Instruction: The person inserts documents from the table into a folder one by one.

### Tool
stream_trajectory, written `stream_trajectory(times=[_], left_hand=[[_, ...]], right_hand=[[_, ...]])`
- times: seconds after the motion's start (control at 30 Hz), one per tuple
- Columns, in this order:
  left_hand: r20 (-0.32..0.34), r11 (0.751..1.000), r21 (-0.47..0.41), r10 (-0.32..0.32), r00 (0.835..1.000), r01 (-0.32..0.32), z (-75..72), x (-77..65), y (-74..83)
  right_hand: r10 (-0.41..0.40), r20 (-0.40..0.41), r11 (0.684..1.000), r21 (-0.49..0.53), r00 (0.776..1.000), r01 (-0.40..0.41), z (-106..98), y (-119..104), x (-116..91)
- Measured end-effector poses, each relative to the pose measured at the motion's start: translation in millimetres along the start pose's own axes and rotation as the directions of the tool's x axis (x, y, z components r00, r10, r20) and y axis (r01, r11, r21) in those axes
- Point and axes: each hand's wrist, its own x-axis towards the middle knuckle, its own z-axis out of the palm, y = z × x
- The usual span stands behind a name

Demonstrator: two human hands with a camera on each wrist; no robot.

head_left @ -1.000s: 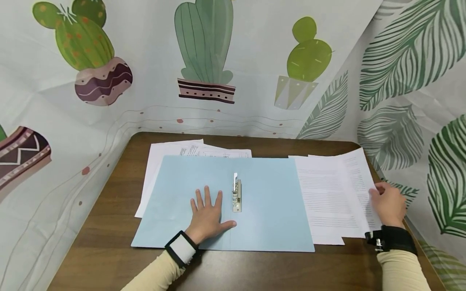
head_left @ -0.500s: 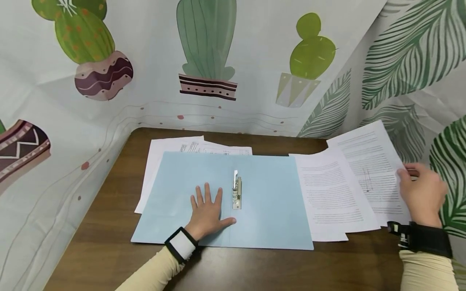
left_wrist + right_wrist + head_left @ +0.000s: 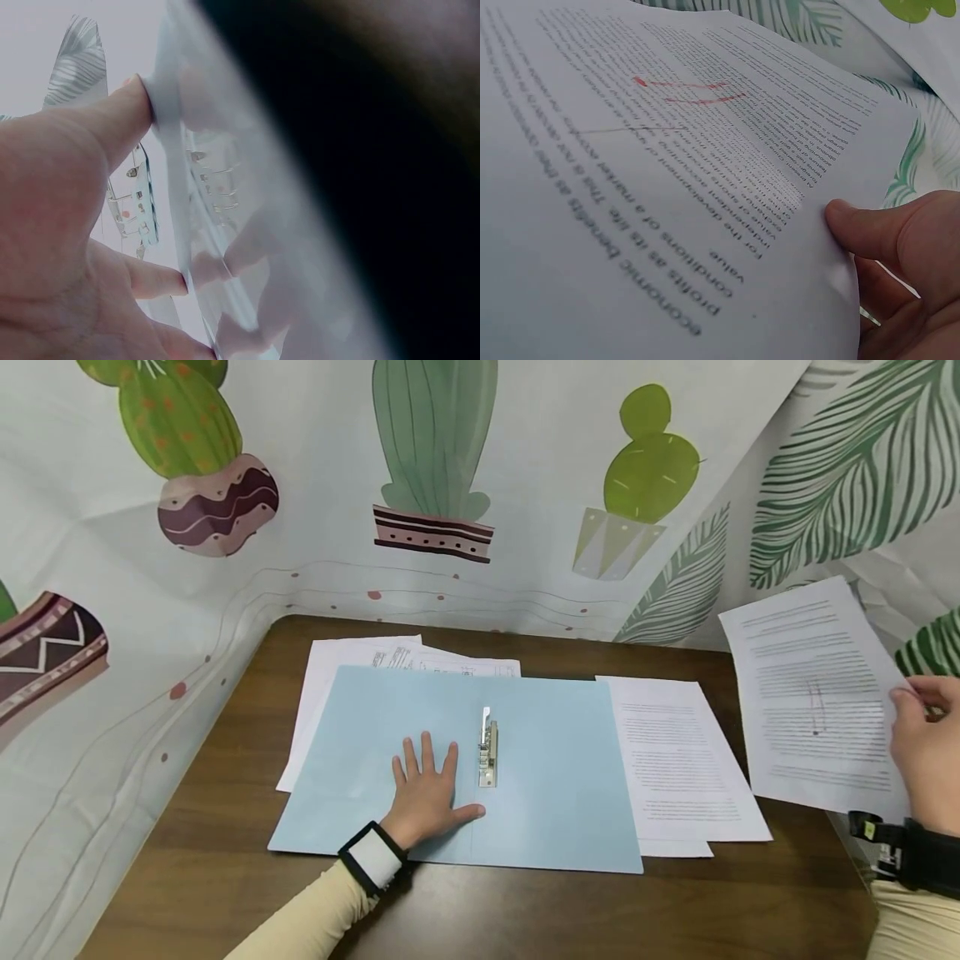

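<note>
A printed page (image 3: 660,187) with red marks (image 3: 682,85), edge in the grip of the right hand (image 3: 926,255), leaf-patterned backdrop (image 3: 799,19) beyond

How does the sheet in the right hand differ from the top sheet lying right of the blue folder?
The held sheet is up in the right hand; the lying sheet rests flat. The held sheet shows red marks; the lying sheet shows none. Both are white with printed text.

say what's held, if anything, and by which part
A white printed paper sheet, pinched at its right edge by the right hand; the left hand rests on an open blue folder.
</note>
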Motion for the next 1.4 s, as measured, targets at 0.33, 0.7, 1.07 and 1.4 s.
stream_trajectory(times=[0.33,0.7,1.07,1.4], left_hand=[[0.02,1.0,0.005,-0.006,1.0,0.006,-2.4,0.6,0.6],[0.018,1.0,0.018,-0.006,1.0,0.006,-3.1,-0.1,2.0],[0.034,1.0,0.017,-0.014,0.999,0.014,-1.4,2.1,4.0],[0.02,1.0,0.003,-0.013,1.0,0.013,-1.4,1.3,4.9]], right_hand=[[0.033,-0.022,0.992,0.125,0.999,-0.03,1.5,12.5,13.5],[0.089,0.033,0.978,0.188,0.995,-0.093,9.2,15.2,9.4],[0.187,0.251,0.97,0.103,0.95,-0.219,38.9,16.4,-10.5],[0.15,0.434,0.955,0.168,0.889,-0.243,89.6,-4.5,-47.7]])
